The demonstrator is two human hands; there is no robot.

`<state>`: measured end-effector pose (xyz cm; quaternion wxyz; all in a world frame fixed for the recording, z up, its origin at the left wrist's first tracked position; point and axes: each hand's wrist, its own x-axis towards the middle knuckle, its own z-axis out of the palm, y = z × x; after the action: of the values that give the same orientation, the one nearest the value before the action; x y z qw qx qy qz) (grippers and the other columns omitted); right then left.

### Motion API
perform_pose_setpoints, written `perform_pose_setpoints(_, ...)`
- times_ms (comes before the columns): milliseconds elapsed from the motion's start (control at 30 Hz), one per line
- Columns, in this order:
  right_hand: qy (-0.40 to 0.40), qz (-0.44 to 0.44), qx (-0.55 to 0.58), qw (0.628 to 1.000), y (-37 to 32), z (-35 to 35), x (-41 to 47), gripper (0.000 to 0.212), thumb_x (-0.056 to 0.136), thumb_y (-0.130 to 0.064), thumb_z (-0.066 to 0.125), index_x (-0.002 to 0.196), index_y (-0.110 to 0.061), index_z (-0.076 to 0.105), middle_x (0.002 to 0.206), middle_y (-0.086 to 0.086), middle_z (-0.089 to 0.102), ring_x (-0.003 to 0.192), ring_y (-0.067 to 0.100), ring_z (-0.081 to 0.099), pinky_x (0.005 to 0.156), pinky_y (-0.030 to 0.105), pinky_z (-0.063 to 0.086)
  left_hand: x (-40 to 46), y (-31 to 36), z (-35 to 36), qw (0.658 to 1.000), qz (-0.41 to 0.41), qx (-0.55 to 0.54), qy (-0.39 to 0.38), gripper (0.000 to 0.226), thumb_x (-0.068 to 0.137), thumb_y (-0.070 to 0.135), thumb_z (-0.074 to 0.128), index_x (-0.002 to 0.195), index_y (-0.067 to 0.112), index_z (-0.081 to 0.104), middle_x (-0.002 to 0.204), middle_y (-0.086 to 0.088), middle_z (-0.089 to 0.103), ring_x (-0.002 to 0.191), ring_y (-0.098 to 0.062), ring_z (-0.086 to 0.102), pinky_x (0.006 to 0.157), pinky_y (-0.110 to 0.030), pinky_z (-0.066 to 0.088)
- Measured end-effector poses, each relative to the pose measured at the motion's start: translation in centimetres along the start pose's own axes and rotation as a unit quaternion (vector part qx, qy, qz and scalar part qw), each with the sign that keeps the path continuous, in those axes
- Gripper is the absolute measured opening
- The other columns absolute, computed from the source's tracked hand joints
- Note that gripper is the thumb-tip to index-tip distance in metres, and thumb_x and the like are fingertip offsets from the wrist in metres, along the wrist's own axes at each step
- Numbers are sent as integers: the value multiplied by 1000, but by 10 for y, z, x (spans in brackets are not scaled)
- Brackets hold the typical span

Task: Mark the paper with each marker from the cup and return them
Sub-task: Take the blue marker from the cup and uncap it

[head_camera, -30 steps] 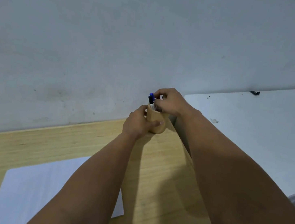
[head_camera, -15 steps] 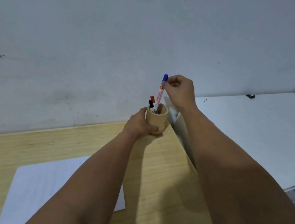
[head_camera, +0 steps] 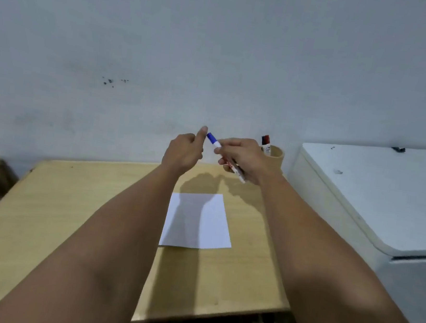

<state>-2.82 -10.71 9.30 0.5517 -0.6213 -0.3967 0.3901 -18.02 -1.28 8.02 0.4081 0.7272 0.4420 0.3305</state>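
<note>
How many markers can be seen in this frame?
2. The blue-capped marker is held in the right hand, above the table. A red-and-black-topped marker stands in the wooden cup. The right hand partly covers the cup, so others may be hidden.

No legible text, brand, number or sign anywhere. Red printing on the white barrel of the blue-capped marker point(head_camera: 218, 145), held in the right hand point(head_camera: 245, 159): too blurred to read. Dark printing on the white barrel of the marker point(head_camera: 265, 144) standing in the cup point(head_camera: 277, 156) at the far right corner of the table point(head_camera: 68, 212): likewise too small to make out. Sheet of paper point(head_camera: 198, 221) near the table's middle: blank, no marks or writing visible.
</note>
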Motion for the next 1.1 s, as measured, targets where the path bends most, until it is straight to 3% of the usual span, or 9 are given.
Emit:
perform_pose_setpoints(100, -85, 15, 1, 996, 7, 43, -13, 18, 94, -2, 80, 112, 1, 81, 84, 12, 77, 69, 19, 72, 54, 25, 54, -18, -18, -40, 1000, 3, 8, 0, 68, 100, 66, 40, 66, 13, 65, 66, -3, 65, 66, -22, 59, 73, -37, 53)
perform_pose_setpoints(200, -144, 18, -10, 989, 5, 84, -19, 17, 99, -20, 81, 113, -12, 83, 86, 5, 81, 62, 13, 65, 51, 23, 49, -30, -36, -78, 999, 13, 22, 19, 59, 106, 48, 43, 64, 8, 56, 64, -6, 52, 60, -23, 45, 61, -35, 39)
perform_pose_setpoints(333, -138, -48, -47, 988, 8, 134, -19, 24, 100, -26, 81, 120, -13, 84, 81, 0, 76, 58, 11, 52, 49, 20, 37, -36, -58, -123, 995, 7, 74, 64, 50, 103, 33, 40, 57, 13, 37, 56, -1, 36, 55, -23, 33, 54, -34, 27)
perform_pose_setpoints(533, -129, -122, -189, 966, 21, 173, -2, 24, 98, -10, 79, 121, -9, 83, 79, 3, 78, 48, 0, 52, 49, 13, 40, -29, -111, -173, 978, -68, 77, 179, 54, 105, 32, 37, 53, 16, 36, 55, -2, 39, 62, -30, 39, 56, -35, 27)
perform_pose_setpoints(600, -113, -101, -220, 964, 29, 166, 5, 23, 101, -8, 75, 124, -8, 78, 82, 9, 77, 48, -2, 55, 50, 14, 42, -25, -137, -199, 957, -59, 209, 190, 58, 107, 41, 32, 57, 14, 43, 63, -6, 51, 69, -33, 50, 61, -35, 33)
perform_pose_setpoints(733, -35, -40, -112, 992, 37, 163, 23, 9, 112, -8, 57, 116, -16, 57, 96, 18, 69, 55, 18, 53, 51, 26, 43, -21, -174, -198, 899, 10, 428, 91, 54, 108, 53, 29, 87, 14, 60, 95, -11, 69, 83, -35, 62, 67, -36, 39)
perform_pose_setpoints(867, 0, 25, 59, 998, 35, 168, 35, 20, 110, -10, 55, 116, -15, 73, 103, 15, 75, 56, 19, 68, 53, 25, 53, -24, -203, -166, 835, 74, 545, 19, 50, 105, 53, 32, 105, 17, 66, 105, -7, 73, 94, -32, 70, 73, -37, 37)
perform_pose_setpoints(1033, 11, 67, 193, 979, 32, 166, 39, 41, 101, 1, 48, 115, -20, 80, 105, 9, 85, 72, 23, 79, 57, 25, 55, -22, -218, -161, 828, 88, 554, 10, 51, 105, 53, 31, 101, 17, 67, 100, -6, 74, 90, -30, 70, 70, -36, 36)
perform_pose_setpoints(1100, 2, 54, 194, 980, 33, 166, 37, 35, 103, 4, 55, 118, -20, 77, 99, 3, 85, 73, 19, 79, 55, 23, 54, -22, -217, -162, 834, 79, 546, 10, 53, 103, 58, 32, 99, 18, 66, 98, -3, 74, 88, -28, 70, 67, -35, 36)
